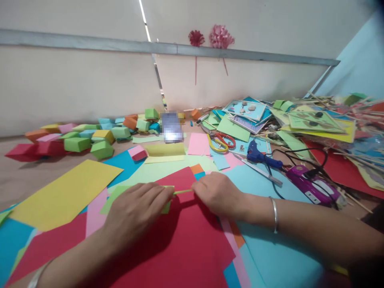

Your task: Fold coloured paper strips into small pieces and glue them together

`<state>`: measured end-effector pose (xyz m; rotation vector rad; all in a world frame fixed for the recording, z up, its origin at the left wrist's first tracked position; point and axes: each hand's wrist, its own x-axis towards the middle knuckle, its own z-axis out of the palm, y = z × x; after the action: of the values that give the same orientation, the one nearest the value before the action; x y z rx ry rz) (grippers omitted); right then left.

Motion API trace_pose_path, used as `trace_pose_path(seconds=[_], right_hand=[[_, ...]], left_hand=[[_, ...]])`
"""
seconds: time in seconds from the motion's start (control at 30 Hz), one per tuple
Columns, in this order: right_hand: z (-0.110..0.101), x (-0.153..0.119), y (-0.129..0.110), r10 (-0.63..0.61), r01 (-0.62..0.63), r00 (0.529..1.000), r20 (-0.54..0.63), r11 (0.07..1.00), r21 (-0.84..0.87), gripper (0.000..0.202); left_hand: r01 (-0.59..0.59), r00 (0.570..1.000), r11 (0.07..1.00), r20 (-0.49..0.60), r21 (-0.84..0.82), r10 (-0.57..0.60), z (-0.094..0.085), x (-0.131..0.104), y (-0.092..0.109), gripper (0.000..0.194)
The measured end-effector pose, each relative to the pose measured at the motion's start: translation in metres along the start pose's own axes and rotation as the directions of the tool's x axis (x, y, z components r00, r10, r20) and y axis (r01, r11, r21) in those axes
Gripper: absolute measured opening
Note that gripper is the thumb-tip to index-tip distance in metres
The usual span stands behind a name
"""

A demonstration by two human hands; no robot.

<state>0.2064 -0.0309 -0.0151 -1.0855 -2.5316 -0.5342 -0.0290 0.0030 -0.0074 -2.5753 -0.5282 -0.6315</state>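
Over a large red paper sheet (pixel 180 252), a thin green paper strip (pixel 183 192) stretches between my two hands. My left hand (pixel 138 208) has its fingers together around the strip's left end; the thumb is hidden. Under that hand lies a flat light-green paper piece (pixel 112 200), its right edge showing past the fingers. My right hand (pixel 219 196) pinches the strip's other end, and its fingertips are mostly out of sight. Whether the strip is joined to the green piece is hidden by my left hand.
Several folded paper boxes (pixel 77 144) line the back left beside a phone (pixel 172 127). At right are scissors (pixel 220 141), a cutter knife (pixel 261 172), a blue glue gun (pixel 261 156) with cable and a purple power strip (pixel 312 186). Paper flowers (pixel 221 37) stand at the rail.
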Motion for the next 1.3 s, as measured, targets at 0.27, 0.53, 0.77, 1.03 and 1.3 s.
trace_pose_path(seconds=[0.27,0.53,0.77,1.03,1.3], right_hand=[[0.004,0.004,0.025,0.387,-0.440,0.887,0.252,0.874,0.208,0.012],[-0.013,0.013,0.024,0.505,-0.593,0.803,0.317,0.621,0.512,0.030],[-0.023,0.007,-0.018,0.291,-0.429,0.895,0.337,0.363,0.827,0.025],[-0.016,0.011,-0.016,0.424,-0.503,0.839,0.340,0.369,0.782,0.035],[-0.018,0.006,-0.028,0.339,-0.489,0.853,0.396,0.257,0.834,0.037]], left_hand=[[0.622,0.758,0.672,0.093,-0.402,-0.646,0.002,0.017,-0.021,0.031],[0.715,0.590,0.417,0.165,-0.561,-0.790,-0.006,0.025,-0.017,0.031],[0.582,0.717,0.268,0.329,-0.767,-0.614,-0.024,0.030,0.020,0.028],[0.659,0.436,-0.166,0.552,-0.734,-0.710,-0.014,0.026,0.013,0.040],[0.593,0.490,-0.444,0.739,-0.672,-0.463,-0.014,0.027,0.034,0.034]])
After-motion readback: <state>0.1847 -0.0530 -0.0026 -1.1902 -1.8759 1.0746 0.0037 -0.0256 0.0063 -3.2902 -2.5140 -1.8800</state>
